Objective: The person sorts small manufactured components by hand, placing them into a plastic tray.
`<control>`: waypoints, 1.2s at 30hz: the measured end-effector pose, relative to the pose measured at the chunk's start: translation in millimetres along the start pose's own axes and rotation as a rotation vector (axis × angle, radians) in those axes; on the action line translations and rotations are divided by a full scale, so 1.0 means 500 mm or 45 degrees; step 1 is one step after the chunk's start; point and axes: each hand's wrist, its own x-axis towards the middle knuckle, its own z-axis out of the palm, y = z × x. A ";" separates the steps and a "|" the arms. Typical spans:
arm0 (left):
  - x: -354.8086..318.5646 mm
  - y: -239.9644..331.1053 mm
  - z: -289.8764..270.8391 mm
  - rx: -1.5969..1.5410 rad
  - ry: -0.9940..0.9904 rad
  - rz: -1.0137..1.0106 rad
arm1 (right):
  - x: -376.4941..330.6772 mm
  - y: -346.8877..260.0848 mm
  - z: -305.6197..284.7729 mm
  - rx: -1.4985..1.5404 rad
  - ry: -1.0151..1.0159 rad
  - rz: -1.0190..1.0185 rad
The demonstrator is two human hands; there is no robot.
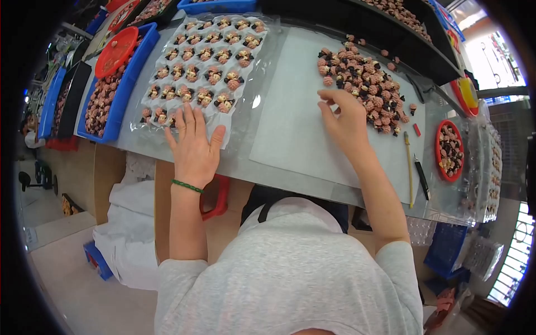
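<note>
My left hand (196,146), a green braided band at its wrist, lies with fingers spread over the near edge of a white moulded tray (225,134). In the tray's pockets sit rows of small pink, black and cream figurines (213,76). My right hand (347,118) hovers at the left side of a loose heap of similar pink and black pieces (373,84). Its thumb and forefinger are bent and apart, and nothing shows between them; the other fingers are partly hidden. Under the heap is a white sheet (285,111).
A blue bin (118,118) of pink pieces, topped by a red dish (116,53), stands left. At right are a yellow stick (409,167), a black pen (422,177), a red bowl (439,162) of pieces and stacked clear trays (487,173). Black bins line the back.
</note>
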 end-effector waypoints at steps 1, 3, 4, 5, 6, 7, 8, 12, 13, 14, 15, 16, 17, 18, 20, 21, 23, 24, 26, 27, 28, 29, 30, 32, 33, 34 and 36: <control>0.001 0.007 -0.006 -0.002 0.017 0.014 | 0.025 0.015 0.002 -0.008 0.020 -0.005; 0.010 0.037 -0.019 -0.152 0.299 -0.001 | 0.061 0.039 0.002 -0.411 0.212 -0.265; 0.019 0.058 -0.040 -0.167 0.459 0.099 | 0.069 0.053 0.005 -0.428 0.232 -0.255; 0.020 0.076 -0.053 -0.165 0.466 0.109 | 0.072 0.060 0.009 -0.541 0.103 -0.169; 0.022 0.092 -0.062 -0.542 0.564 0.244 | 0.072 0.064 0.009 -0.652 -0.027 -0.079; 0.019 0.108 -0.070 -0.915 0.654 0.365 | 0.070 0.064 0.009 -0.646 -0.026 -0.085; 0.023 0.130 -0.073 -0.879 0.739 0.417 | 0.067 0.064 0.007 -0.586 0.030 -0.156; 0.027 0.170 -0.040 -1.349 0.309 0.370 | 0.032 -0.010 -0.019 0.305 -0.147 0.434; 0.033 0.183 -0.033 -1.567 0.095 0.319 | 0.020 -0.029 -0.033 0.307 -0.159 0.436; 0.042 0.198 -0.026 -1.569 0.087 0.313 | 0.009 -0.044 -0.050 0.584 -0.281 0.667; 0.050 0.213 -0.018 -1.714 -0.031 0.275 | -0.004 -0.052 -0.058 0.862 -0.403 0.899; 0.055 0.228 -0.010 -1.856 -0.154 0.238 | -0.019 -0.053 -0.059 1.036 -0.456 0.955; 0.055 0.241 -0.002 -1.856 -0.165 0.233 | -0.030 -0.056 -0.056 1.038 -0.456 0.966; 0.053 0.252 0.006 -2.048 -0.292 0.201 | -0.041 -0.061 -0.052 1.246 -0.447 1.099; 0.057 0.254 0.023 -2.238 -0.435 0.170 | -0.054 -0.053 -0.050 1.521 -0.445 1.202; 0.060 0.246 0.032 -2.175 -0.505 0.196 | -0.059 -0.056 -0.052 1.523 -0.440 1.209; 0.057 0.245 0.040 -2.111 -0.582 0.217 | -0.073 -0.065 -0.052 1.583 -0.404 1.305; 0.054 0.249 0.040 -2.211 -0.604 0.187 | -0.078 -0.066 -0.049 1.585 -0.402 1.311; 0.046 0.256 0.035 -2.306 -0.626 0.152 | -0.085 -0.066 -0.041 1.753 -0.365 1.355; 0.042 0.263 0.027 -2.284 -0.471 0.144 | -0.085 -0.064 -0.040 1.757 -0.366 1.356; 0.041 0.267 0.022 -2.258 -0.321 0.142 | -0.084 -0.061 -0.041 1.831 -0.365 1.380; 0.041 0.266 0.026 -2.257 -0.325 0.145 | -0.083 -0.059 -0.042 1.905 -0.364 1.403; 0.042 0.263 0.032 -2.159 -0.257 0.292 | -0.085 -0.058 -0.042 1.907 -0.360 1.402; 0.042 0.253 0.037 -2.053 -0.186 0.426 | -0.091 -0.056 -0.040 2.108 -0.355 1.466; 0.046 0.247 0.039 -2.103 -0.222 0.373 | -0.093 -0.056 -0.040 2.109 -0.358 1.467; 0.049 0.245 0.040 -2.155 -0.262 0.322 | -0.094 -0.055 -0.041 2.031 -0.309 1.422; 0.051 0.246 0.035 -2.296 -0.353 0.026 | -0.099 -0.064 -0.040 1.952 -0.260 1.378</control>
